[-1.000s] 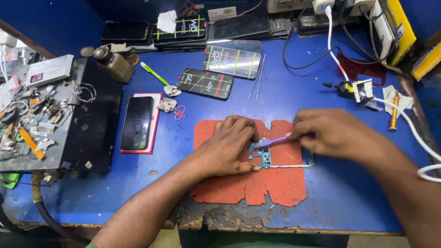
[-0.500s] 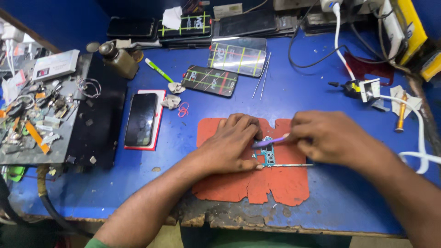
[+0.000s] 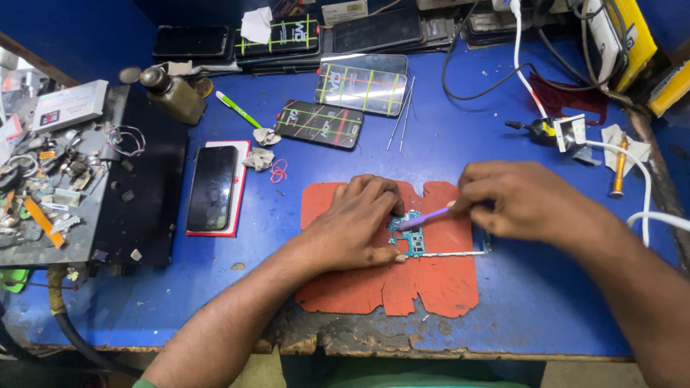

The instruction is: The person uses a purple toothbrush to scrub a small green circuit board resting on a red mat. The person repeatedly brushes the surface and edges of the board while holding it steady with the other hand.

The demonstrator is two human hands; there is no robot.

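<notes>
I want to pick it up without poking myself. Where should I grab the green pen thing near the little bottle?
Hold the green pen around its middle, coming from above. It lies flat and slanted on the blue table, clear of the bottle, so its long sides are open.

Black phone [image 3: 212, 187] on a red case near the desk's [image 3: 180, 280] left edge. Parts tray [image 3: 50, 179] at far left. Taped screens [image 3: 321, 123] toward the back edge. White cable [image 3: 632, 172] and screwdriver [image 3: 619, 167] at the right edge.
</notes>
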